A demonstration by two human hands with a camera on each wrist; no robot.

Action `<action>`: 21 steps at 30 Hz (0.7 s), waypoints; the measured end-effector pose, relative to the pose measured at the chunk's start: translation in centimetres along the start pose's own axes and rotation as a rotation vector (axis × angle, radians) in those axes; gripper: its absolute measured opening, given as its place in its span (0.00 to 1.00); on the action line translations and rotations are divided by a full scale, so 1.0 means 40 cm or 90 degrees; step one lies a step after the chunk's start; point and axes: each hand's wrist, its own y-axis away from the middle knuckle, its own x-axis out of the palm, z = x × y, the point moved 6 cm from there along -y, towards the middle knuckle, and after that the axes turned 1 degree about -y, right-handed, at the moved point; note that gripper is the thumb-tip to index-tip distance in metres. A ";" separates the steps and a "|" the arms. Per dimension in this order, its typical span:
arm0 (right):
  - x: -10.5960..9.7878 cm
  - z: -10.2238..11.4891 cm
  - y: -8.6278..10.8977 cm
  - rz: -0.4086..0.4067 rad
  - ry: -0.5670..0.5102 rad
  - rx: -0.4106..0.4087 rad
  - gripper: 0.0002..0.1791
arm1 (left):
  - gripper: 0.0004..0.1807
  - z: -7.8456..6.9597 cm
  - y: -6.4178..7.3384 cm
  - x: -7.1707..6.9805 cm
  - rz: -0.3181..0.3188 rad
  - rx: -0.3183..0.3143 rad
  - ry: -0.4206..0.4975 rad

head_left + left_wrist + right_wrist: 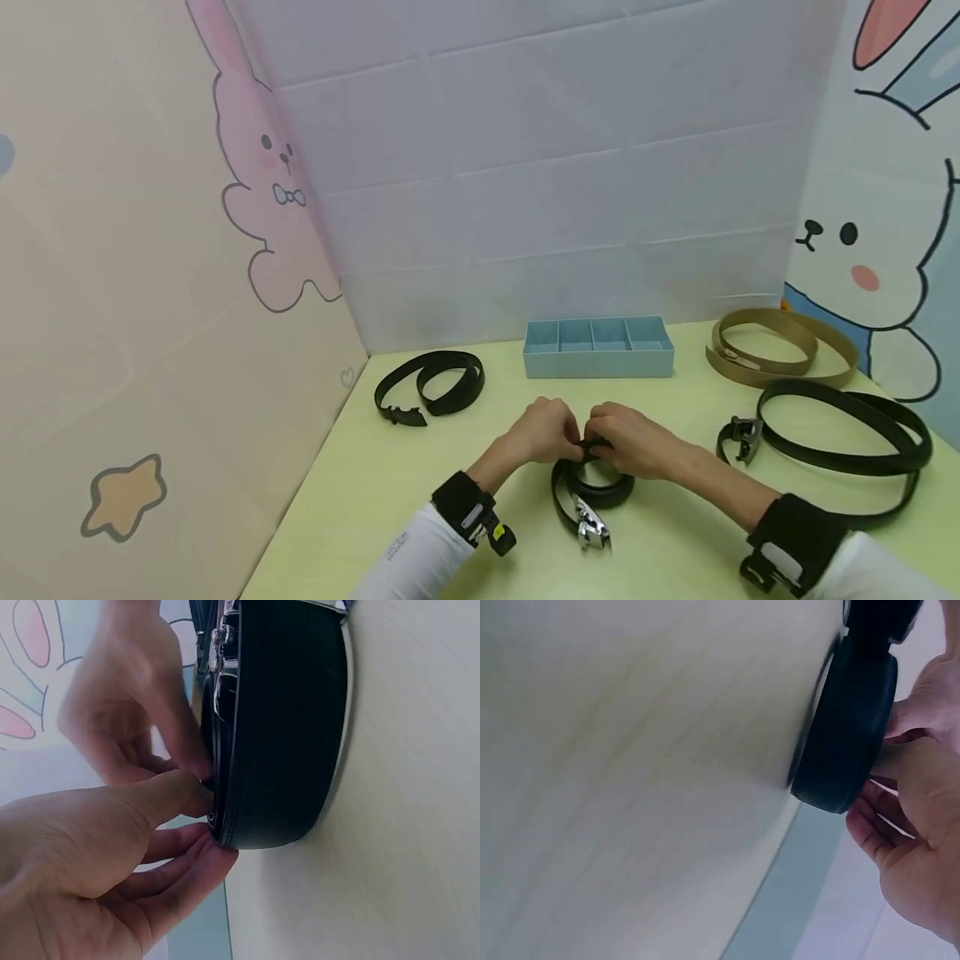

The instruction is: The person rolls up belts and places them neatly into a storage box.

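A black belt (pixel 611 493) with a shiny silver buckle (pixel 592 527) stands on edge on the table, rolled into a coil. My left hand (pixel 546 429) pinches the coil's far side, its thumb (pixel 184 793) inside the top edge and its fingers along the outer face. Right beside it, my right hand (pixel 633 440) grips the same far part with its thumb and fingers. In the left wrist view the coil's broad outer strap (pixel 289 735) faces me, with layers wound inside it.
Behind the hands stands a pale blue divided tray (pixel 600 364). A coiled black belt (pixel 453 398) lies at back left. On the right are a tan belt (pixel 780 371) and a larger black belt (pixel 840 462) with a buckle. A white cloth wall (pixel 540 208) closes off the back.
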 end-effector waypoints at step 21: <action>0.026 0.195 0.057 -0.004 0.121 -0.330 0.19 | 0.14 0.136 0.024 0.001 -0.058 -0.055 0.017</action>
